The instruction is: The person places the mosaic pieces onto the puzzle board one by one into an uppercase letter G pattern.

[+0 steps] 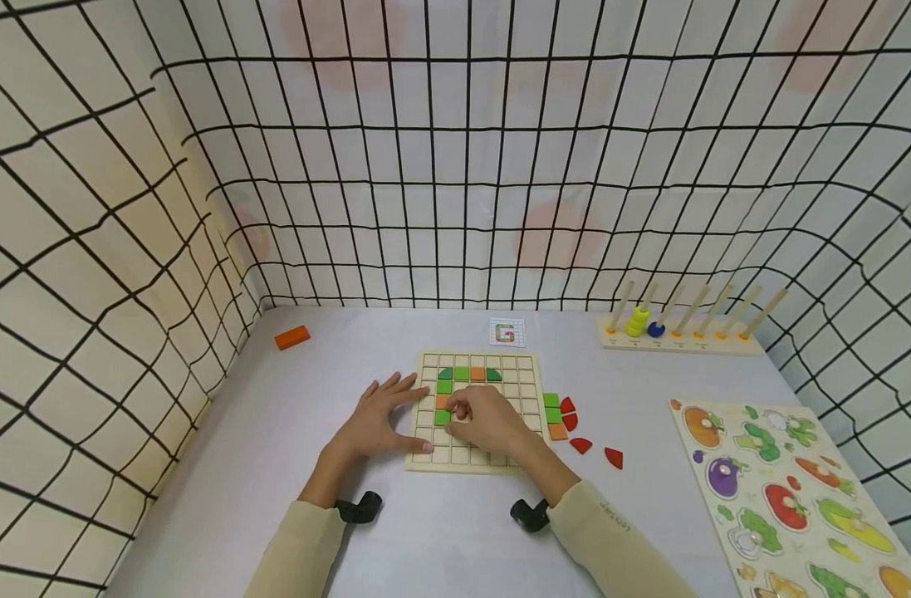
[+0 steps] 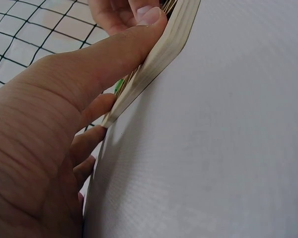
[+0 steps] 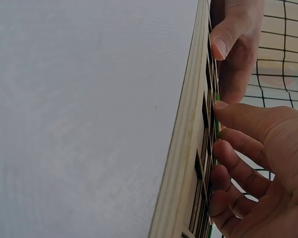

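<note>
Gridded board (image 1: 526, 390) at twelve o'clock: my left grip (image 1: 373, 422) spreads wide at its nine-o'clock edge; my right grip (image 1: 491, 418) pinches a green tile (image 1: 442, 418).

"Report the left hand."
"Left hand (image 1: 379, 423): fingers spread and extended, thumb lying across the left edge of the grid board (image 1: 526, 399). Left forearm (image 1: 294, 552): angled inward, sleeved."
"And the right hand?"
"Right hand (image 1: 488, 419): positioned over the board's left half, thumb and index finger pinching, remaining fingers curled. Right forearm (image 1: 619, 548): sleeved; bare wrist crosses the near right corner."
</note>
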`<state>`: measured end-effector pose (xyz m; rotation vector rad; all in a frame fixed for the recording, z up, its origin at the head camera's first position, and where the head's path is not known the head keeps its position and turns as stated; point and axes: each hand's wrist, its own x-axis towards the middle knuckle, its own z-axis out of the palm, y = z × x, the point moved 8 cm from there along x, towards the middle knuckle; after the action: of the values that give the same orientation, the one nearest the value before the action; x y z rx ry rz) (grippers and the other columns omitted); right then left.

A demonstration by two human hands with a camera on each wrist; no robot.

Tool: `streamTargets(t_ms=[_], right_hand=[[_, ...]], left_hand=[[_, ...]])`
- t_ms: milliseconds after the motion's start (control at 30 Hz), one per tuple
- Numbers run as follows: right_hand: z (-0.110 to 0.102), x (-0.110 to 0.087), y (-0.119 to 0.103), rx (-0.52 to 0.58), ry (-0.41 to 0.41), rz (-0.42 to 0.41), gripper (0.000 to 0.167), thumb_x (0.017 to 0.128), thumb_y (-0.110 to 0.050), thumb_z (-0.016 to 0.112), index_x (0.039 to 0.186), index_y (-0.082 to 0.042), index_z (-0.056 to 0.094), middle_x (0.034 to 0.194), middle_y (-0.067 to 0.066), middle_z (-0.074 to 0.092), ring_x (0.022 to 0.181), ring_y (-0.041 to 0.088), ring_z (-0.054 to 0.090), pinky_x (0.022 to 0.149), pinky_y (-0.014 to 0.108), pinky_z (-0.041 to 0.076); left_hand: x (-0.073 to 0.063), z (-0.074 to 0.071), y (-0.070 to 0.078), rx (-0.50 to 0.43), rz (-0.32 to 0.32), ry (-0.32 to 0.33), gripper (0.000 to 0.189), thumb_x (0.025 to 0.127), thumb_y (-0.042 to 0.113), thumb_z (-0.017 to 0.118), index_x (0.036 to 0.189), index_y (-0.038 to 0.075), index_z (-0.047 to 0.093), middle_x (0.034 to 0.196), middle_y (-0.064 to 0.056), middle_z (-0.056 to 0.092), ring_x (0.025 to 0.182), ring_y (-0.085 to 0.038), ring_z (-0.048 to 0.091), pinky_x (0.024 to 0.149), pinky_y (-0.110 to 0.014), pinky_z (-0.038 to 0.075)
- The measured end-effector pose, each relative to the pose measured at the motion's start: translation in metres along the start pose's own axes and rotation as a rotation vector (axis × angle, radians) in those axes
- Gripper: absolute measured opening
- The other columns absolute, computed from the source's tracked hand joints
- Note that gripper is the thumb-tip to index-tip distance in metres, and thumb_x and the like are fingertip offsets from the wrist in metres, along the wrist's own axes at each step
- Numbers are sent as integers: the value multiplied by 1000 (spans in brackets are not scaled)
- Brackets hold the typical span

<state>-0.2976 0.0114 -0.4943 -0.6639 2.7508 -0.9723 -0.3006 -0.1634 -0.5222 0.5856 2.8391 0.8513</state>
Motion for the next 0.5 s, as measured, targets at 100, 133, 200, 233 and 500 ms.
streamTargets(t_ms=[100,133,200,233,500], right_hand=[[0,-1,0,3,-6,-4,23,90,-25,80,110,-15,76,81,-9,61,77,10,54,68,26,47],[0,-1,1,5,-9,-4,23,90,-25,80,110,-15,76,81,-9,61,78,10,54,68,26,47],[0,-2,2,17,-9,-6,23,90,-25,80,110,-14,76,82,-9,61,77,10,54,68,25,47],[-1,-3,3,24,-7,-3,23,90,-25,80,110,-14,76,82,-9,61,77,10,54,68,25,47],[-12,-14,16,100,39,20,16,90,-24,79,104,-16,76,83,-7,62,78,13,55,69,26,47]], left_hand=[[0,0,1,-4,1,-1,95,69,67,84,151,27,55,168,-2,34,161,-31,18,129,-61,6],[0,0,1,-3,0,-1,95,69,67,85,151,27,55,168,-2,34,161,-31,17,129,-61,6],[1,0,1,-3,0,0,95,69,67,85,150,27,55,168,-2,34,161,-30,17,129,-61,6],[1,0,2,-4,1,1,95,69,67,85,150,27,55,168,-2,34,161,-30,18,129,-61,6],[0,-1,1,10,-1,8,95,69,66,85,151,28,54,168,-1,33,161,-30,17,129,-61,7]])
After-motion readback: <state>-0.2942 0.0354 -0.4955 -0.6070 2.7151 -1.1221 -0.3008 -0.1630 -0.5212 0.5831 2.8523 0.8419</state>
